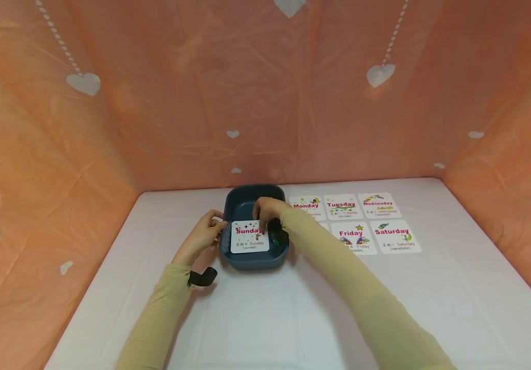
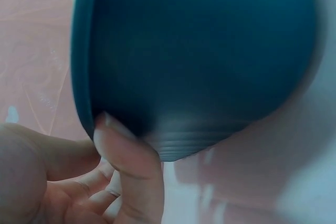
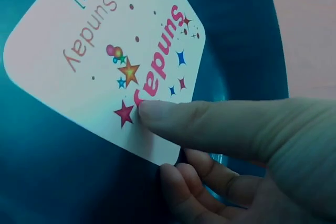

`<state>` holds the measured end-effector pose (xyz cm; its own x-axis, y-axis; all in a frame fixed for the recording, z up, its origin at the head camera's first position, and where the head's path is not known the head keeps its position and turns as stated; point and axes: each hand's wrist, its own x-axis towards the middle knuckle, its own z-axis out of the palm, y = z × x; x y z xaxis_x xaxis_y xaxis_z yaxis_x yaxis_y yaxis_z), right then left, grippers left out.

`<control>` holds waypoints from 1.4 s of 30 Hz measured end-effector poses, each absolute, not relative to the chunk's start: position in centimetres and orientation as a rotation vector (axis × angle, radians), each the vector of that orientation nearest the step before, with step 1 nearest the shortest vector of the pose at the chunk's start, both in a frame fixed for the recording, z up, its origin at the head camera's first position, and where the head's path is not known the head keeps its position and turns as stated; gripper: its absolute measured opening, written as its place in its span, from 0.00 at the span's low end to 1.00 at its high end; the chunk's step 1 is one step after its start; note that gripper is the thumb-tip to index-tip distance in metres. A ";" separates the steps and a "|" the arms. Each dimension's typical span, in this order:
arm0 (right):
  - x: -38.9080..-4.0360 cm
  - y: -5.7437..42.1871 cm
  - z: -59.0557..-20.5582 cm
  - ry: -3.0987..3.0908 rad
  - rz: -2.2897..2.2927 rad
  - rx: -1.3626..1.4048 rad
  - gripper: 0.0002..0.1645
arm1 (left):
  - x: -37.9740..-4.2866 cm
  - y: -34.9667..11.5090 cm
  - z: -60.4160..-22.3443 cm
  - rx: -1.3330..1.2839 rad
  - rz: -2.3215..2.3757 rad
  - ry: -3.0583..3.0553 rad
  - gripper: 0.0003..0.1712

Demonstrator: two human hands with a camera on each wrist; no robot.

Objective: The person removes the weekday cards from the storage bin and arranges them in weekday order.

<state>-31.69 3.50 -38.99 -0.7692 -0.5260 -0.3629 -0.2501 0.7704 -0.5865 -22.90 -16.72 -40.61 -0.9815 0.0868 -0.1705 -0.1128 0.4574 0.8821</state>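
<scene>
A white card printed "Sunday" (image 1: 250, 237) lies face up over the inside of a dark blue plastic basin (image 1: 254, 264). My right hand (image 1: 269, 209) reaches over the basin and pinches the card at its right edge. In the right wrist view the thumb (image 3: 163, 116) presses on the printed face of the card (image 3: 100, 66), with the other fingers behind its edge. My left hand (image 1: 205, 234) grips the basin's left rim. The left wrist view has the thumb and a bent finger (image 2: 134, 166) pinching the rim of the basin (image 2: 86, 51).
To the basin's right lie two rows of weekday cards, among them Tuesday (image 1: 342, 207), Wednesday (image 1: 379, 205), Friday (image 1: 354, 239) and Saturday (image 1: 395, 237). The right sleeve (image 1: 339, 267) covers part of them. Orange cloth with white hearts (image 1: 265, 92) walls the white table (image 1: 265, 318).
</scene>
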 end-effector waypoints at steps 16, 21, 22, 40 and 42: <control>-32.3 3.5 -39.1 2.445 -0.663 -0.733 0.15 | -22.8 -16.7 -40.4 -0.020 1.569 2.500 0.16; -31.9 3.9 -38.1 2.387 -0.799 -0.776 0.16 | -22.9 -16.7 -40.4 -0.015 1.572 2.502 0.15; -31.8 4.1 -37.9 2.378 -0.824 -0.778 0.15 | -22.9 -16.7 -40.5 -0.012 1.576 2.501 0.15; -29.6 9.9 -34.4 2.446 -1.346 -0.847 0.13 | -22.8 -17.1 -41.1 0.030 1.617 2.478 0.14; -29.3 11.0 -34.1 2.440 -1.448 -0.792 0.13 | -22.8 -17.2 -41.1 0.038 1.615 2.477 0.15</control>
<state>-29.28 10.98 -34.08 -0.8376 -0.5369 0.1006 -0.3457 0.3784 -0.8587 -22.79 -17.25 -41.10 -0.9827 0.1215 -0.1395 -0.0787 0.4079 0.9096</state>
